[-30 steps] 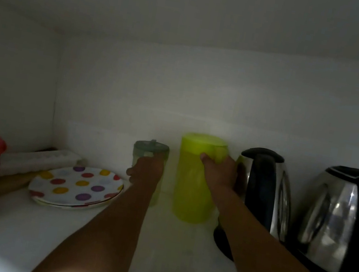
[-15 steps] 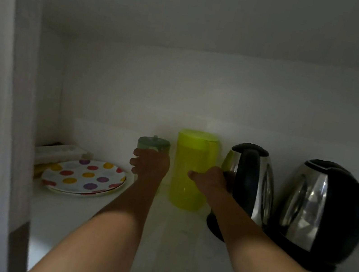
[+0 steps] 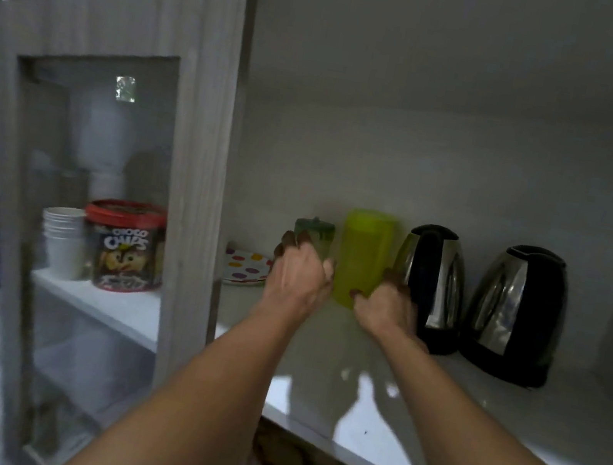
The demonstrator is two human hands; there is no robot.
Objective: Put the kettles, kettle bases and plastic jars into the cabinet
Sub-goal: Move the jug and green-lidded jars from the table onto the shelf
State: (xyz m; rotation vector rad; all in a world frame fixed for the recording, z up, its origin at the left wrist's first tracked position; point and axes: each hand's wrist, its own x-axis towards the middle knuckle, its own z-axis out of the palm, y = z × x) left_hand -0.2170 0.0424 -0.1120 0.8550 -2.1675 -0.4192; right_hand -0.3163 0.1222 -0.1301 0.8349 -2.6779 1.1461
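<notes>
On the white cabinet shelf [image 3: 508,420] stand a small clear jar with a green lid [image 3: 317,230], a tall yellow-green plastic jar [image 3: 364,254] and two steel-and-black kettles [image 3: 430,285] [image 3: 514,312] in a row. My left hand [image 3: 298,271] hovers just in front of the small jar, fingers loosely curled and apart, hiding its lower part. My right hand [image 3: 385,306] is low between the yellow-green jar and the nearer kettle, fingertips close to the jar's base, holding nothing.
A polka-dot plate [image 3: 244,266] lies left of the jars. A wooden door frame [image 3: 201,174] stands at the left, and through the glass door [image 3: 105,166] I see a red-lidded cereal tub [image 3: 124,246] and stacked white cups [image 3: 62,240]. More items sit blurred below the shelf.
The view has pulled back out of the cabinet, showing the door frame and glass door. Both hands have slipped off the jars and drawn back slightly; jars and kettles stay put.
</notes>
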